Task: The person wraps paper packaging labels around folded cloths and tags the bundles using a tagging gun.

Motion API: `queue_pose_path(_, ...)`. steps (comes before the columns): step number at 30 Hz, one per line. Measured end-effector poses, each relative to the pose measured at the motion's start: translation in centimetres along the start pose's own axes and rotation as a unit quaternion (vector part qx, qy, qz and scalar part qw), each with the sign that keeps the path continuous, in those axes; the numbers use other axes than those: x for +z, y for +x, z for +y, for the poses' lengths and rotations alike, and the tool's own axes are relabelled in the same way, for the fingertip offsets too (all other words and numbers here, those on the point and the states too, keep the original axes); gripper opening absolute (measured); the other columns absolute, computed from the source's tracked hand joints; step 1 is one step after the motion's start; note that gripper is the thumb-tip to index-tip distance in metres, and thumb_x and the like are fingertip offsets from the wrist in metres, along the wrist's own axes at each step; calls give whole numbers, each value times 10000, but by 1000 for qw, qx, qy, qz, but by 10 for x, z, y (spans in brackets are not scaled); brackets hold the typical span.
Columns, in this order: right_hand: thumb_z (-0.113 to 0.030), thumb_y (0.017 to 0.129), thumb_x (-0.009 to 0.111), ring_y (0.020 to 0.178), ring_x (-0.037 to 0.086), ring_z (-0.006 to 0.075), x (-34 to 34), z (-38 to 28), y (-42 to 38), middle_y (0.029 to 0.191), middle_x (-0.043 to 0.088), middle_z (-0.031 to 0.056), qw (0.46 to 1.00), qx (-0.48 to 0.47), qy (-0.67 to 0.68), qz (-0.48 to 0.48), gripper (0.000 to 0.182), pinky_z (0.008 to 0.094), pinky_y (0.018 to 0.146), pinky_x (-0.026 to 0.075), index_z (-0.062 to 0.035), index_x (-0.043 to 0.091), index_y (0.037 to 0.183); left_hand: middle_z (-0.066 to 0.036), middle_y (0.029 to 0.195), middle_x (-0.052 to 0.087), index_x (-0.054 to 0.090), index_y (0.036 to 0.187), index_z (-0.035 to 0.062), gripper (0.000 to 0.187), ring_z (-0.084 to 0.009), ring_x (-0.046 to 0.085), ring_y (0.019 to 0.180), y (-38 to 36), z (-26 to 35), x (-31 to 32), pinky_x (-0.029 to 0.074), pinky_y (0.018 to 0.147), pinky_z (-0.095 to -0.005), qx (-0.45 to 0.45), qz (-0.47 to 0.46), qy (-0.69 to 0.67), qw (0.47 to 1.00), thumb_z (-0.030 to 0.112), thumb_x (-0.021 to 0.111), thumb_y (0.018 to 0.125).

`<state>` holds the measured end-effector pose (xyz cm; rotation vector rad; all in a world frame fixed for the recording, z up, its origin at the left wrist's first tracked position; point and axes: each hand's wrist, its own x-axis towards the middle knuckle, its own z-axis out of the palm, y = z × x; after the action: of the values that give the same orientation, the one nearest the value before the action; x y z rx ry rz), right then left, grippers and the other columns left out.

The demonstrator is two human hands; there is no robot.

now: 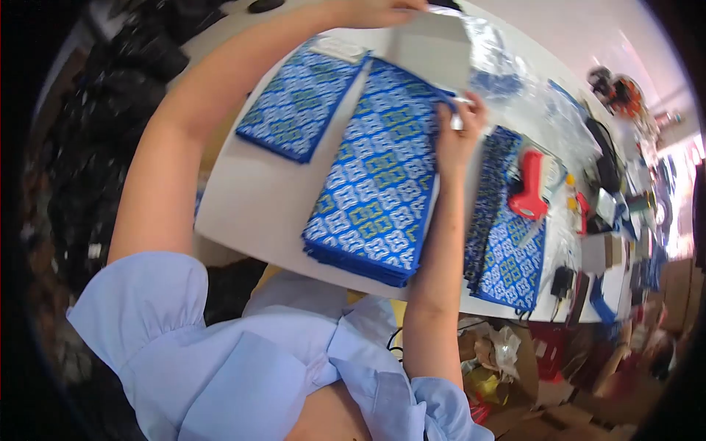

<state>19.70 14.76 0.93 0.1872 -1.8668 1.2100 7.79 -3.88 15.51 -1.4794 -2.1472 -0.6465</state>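
A stack of folded blue cloth pieces (375, 169) with a white and green pattern lies in front of me on the white table. My left hand (379, 11) is at the top edge of the view, its fingers closed on the upper edge of a plain grey card (434, 51). The card's lower edge meets the far end of the stack. My right hand (461, 128) is closed at the stack's far right corner, thumb and fingers around the blue edge of the top cloth. To the left lies a second, smaller pile of the same cloth (298, 106), with a white label at its far end.
Right of the stack are a dark patterned bundle (489, 198), another blue patterned cloth (512, 257) and a red and white handheld tool (529, 185). Clear plastic wrapping (496, 62) lies at the back. Black bags (110, 140) are piled at left; a person sits at far right.
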Motion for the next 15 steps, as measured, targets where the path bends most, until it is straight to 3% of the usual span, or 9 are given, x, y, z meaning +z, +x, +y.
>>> queue_pose_path(1,-94,681,652,1010,347,245,-1,3,-1,1130,420,94,1000,11,10,8,159,335,864,297,-58,618,833,-169,662,567,619,770,60,152,-270,575,598,2,7,-3,445,549,-343,10,-28,-21,999,146,529,682)
queue_pose_path(2,-102,724,632,962,392,187,0,10,-1,1166,394,82,1000,13,25,12,169,290,825,331,-13,594,862,-170,657,565,616,753,54,150,-277,569,588,4,17,-7,442,542,-341,21,-53,-29,998,144,528,670)
queue_pose_path(4,-110,774,592,878,428,110,5,7,-2,1102,455,62,962,123,242,15,169,225,746,363,28,570,869,-172,653,563,613,735,48,148,-283,563,579,1,31,-7,438,536,-340,21,-77,-32,996,141,526,659)
queue_pose_path(6,-113,808,550,818,438,64,0,3,-3,994,524,39,923,242,297,-36,178,187,679,370,56,560,863,-172,637,559,601,712,33,153,-295,555,567,2,41,-5,434,526,-340,41,-67,-98,992,138,514,643)
queue_pose_path(7,-116,816,533,819,441,67,0,-3,-1,900,555,18,926,236,293,-32,162,196,678,362,29,573,878,-172,637,559,601,712,33,153,-295,555,567,6,44,-7,434,526,-340,43,-64,-93,993,138,514,643)
queue_pose_path(9,-114,818,529,807,444,66,1,7,0,909,550,15,955,185,232,-28,155,194,677,357,18,577,882,-172,624,556,597,701,24,159,-303,555,574,13,51,-10,437,538,-350,48,-119,-27,991,132,500,635)
queue_pose_path(14,-106,818,523,786,446,64,-3,0,4,932,538,3,996,58,52,41,134,194,682,347,-11,589,886,-187,633,550,590,678,15,157,-328,545,603,25,65,-25,438,576,-378,81,-64,-21,994,108,475,628)
queue_pose_path(15,-107,818,524,773,452,61,-3,-4,7,916,546,1,981,98,169,22,137,190,674,353,-11,590,889,-187,672,567,594,720,10,175,-318,557,636,28,65,-25,443,597,-367,74,-87,-10,993,141,511,639)
